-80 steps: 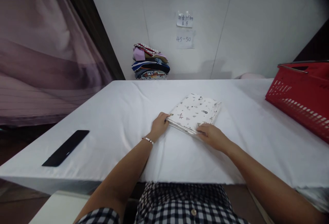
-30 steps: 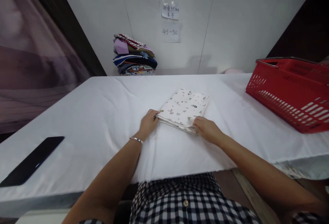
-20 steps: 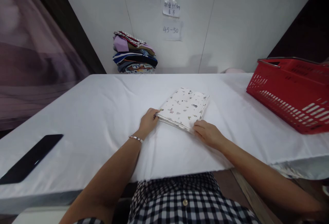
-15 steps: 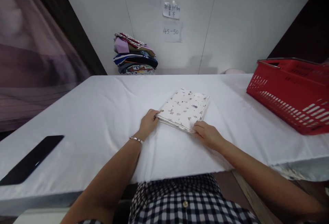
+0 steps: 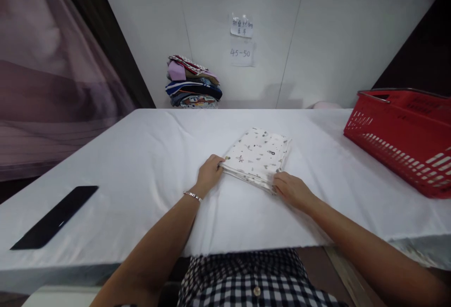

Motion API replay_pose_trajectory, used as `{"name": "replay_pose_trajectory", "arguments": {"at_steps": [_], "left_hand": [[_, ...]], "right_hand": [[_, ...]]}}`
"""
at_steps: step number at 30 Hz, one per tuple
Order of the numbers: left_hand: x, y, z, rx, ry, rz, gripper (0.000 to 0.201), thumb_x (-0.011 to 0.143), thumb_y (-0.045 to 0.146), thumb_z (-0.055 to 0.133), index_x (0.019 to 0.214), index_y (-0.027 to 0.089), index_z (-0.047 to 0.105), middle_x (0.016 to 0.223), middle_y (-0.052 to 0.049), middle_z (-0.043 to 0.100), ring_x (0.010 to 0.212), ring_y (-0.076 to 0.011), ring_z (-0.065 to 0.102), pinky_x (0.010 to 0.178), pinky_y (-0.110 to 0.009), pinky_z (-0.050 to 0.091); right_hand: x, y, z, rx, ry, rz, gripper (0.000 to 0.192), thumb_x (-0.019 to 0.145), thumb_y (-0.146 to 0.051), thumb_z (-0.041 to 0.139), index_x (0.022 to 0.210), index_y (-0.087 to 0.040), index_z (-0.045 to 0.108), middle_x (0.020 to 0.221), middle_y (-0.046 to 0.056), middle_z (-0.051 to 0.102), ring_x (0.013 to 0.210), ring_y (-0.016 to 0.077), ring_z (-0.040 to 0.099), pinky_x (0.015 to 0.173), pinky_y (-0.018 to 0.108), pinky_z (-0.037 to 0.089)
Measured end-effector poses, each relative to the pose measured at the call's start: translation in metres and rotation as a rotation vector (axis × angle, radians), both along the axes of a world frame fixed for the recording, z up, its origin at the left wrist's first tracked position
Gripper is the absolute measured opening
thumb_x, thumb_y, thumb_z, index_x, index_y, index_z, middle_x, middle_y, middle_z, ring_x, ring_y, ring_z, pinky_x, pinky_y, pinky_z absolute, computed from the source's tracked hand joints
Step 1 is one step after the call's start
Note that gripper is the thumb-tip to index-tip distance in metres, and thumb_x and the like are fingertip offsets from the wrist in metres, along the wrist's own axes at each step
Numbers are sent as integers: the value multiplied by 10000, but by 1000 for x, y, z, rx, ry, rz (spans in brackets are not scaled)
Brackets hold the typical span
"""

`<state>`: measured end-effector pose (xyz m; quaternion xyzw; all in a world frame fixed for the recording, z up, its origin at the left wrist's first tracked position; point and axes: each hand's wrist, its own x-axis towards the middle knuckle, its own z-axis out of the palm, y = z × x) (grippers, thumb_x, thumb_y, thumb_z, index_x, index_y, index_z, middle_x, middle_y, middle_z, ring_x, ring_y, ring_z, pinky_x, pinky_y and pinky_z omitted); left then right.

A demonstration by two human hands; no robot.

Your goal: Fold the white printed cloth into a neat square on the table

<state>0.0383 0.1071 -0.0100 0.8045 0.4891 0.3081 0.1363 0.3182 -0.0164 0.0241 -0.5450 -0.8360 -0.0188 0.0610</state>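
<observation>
A folded white cloth (image 5: 256, 153) printed with small grey and brown motifs lies in several layers on the white-covered table (image 5: 148, 156). At its near left corner, my left hand (image 5: 210, 171) is closed on the folded edge, a silver bracelet round the wrist. The fingers of my right hand (image 5: 291, 188) pinch the near right corner, where the layers are slightly spread. My fingertips are partly hidden by the cloth.
A red plastic basket (image 5: 398, 142) with a metal handle stands at the right. Folded fabrics in a stack (image 5: 193, 83) sit at the back by the wall. Flat on the left of the table lies a black slab (image 5: 54, 217). Paper notes (image 5: 241, 53) hang on the wall.
The camera view has shifted slightly, so everything appears lower and further right. Both hands keep their hold on the cloth's near corners; the near layers at the right look a little more spread.
</observation>
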Motion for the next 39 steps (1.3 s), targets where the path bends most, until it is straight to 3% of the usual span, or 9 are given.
{"name": "replay_pose_trajectory", "arguments": {"at_steps": [3, 9, 18, 27, 30, 33, 36, 39], "left_hand": [[0, 0, -1, -7, -18, 3, 268, 746, 112, 463, 940, 245, 592, 985, 4, 584, 800, -148, 573, 710, -273, 464], [-1, 4, -6, -6, -68, -1, 267, 734, 97, 456, 926, 227, 588, 944, -1, 576, 753, -139, 553, 706, -272, 459], [-2, 6, -7, -12, -143, 13, 254, 720, 91, 467, 898, 219, 595, 910, -5, 570, 760, -142, 542, 714, -277, 453], [-5, 9, 9, 68, -252, 23, 228, 716, 110, 456, 867, 191, 607, 893, -20, 577, 828, -157, 554, 723, -277, 465], [-14, 15, 15, 120, -264, 89, 225, 721, 140, 465, 879, 188, 618, 902, -26, 586, 834, -159, 559, 714, -267, 471], [-33, 25, 12, 136, -263, 235, 234, 710, 160, 466, 868, 180, 638, 905, -34, 608, 838, -170, 568, 733, -277, 475], [-54, 35, 6, 26, -269, 363, 259, 680, 153, 465, 857, 171, 654, 915, -43, 640, 823, -179, 589, 782, -305, 480], [-63, 38, 4, -54, -229, 406, 280, 671, 154, 457, 865, 169, 659, 929, -57, 657, 816, -198, 604, 800, -343, 489]], "right_hand": [[-2, -5, -5, 17, 9, 23, 252, 899, -172, 349, 835, -176, 592, 911, 91, 618, 875, 204, 543, 712, 312, 430], [-9, -7, 3, 37, 37, 36, 243, 908, -204, 355, 783, -188, 562, 878, 77, 596, 851, 202, 524, 672, 302, 404], [-15, -5, -1, -57, 2, -28, 246, 879, -167, 396, 691, -186, 552, 839, 59, 586, 798, 178, 521, 577, 264, 344], [-29, -14, -2, -31, -42, -65, 187, 880, -169, 415, 924, -154, 597, 996, 91, 598, 936, 204, 524, 741, 291, 408], [-49, -6, -8, -12, -56, -79, 191, 880, -150, 407, 916, -162, 593, 980, 83, 607, 886, 193, 539, 705, 281, 412], [-83, 5, -15, 32, -49, -27, 174, 870, -138, 419, 888, -170, 589, 924, 75, 608, 827, 188, 543, 650, 273, 408], [-112, 15, -20, 106, -46, 51, 186, 865, -112, 407, 887, -164, 584, 884, 78, 593, 805, 197, 536, 613, 281, 404], [-122, 19, -25, 152, -37, 82, 176, 849, -94, 419, 868, -162, 581, 856, 77, 584, 778, 197, 530, 600, 285, 407]]}}
